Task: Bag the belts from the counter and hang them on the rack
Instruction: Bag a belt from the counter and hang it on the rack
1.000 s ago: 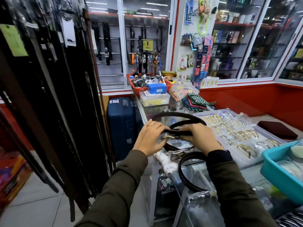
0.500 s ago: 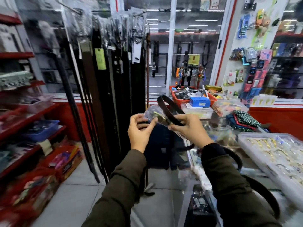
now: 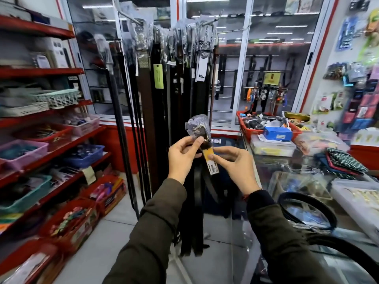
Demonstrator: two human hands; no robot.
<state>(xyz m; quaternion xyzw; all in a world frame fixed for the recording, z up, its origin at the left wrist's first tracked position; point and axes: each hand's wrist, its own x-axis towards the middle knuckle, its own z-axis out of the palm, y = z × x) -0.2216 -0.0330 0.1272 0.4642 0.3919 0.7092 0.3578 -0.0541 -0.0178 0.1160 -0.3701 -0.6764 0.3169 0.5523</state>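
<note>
The belt (image 3: pixel 198 181) hangs straight down from my two hands, its buckle end wrapped in a small clear plastic bag (image 3: pixel 197 126) that sticks up just above my fingertips. My left hand (image 3: pixel 181 159) pinches the neck of that bag, thumb and forefinger pressed together on the plastic and the strap under it. My right hand (image 3: pixel 235 166) sits just beside it, a little lower, with thumb and forefinger closed on the yellow price tag (image 3: pixel 211 160) that dangles from the belt just under the buckle. The other fingers of both hands curl loosely and touch nothing that I can make out.

Below my hands the dark strap falls doubled between my sleeves (image 3: pixel 155 228) toward the floor, in front of other dark belts, so I cannot tell where its tip ends.

Beyond my fingertips stands the rack (image 3: pixel 176 64), crowded with long hanging belts whose tops are also bagged in plastic; a green tag (image 3: pixel 158 76) and a white tag (image 3: pixel 201 69) hang among them. The belt I hold does not touch the rack's hooks.

To the right of my right hand runs the glass counter (image 3: pixel 264 167), and on it, near my right forearm, lies another black belt (image 3: pixel 307 211) in a loose coil. Farther along the counter sits a red basket (image 3: pixel 246 128) with a blue box (image 3: pixel 277 133) against it. To the left of my left hand are red shelves (image 3: pixel 41 72) of baskets.
</note>
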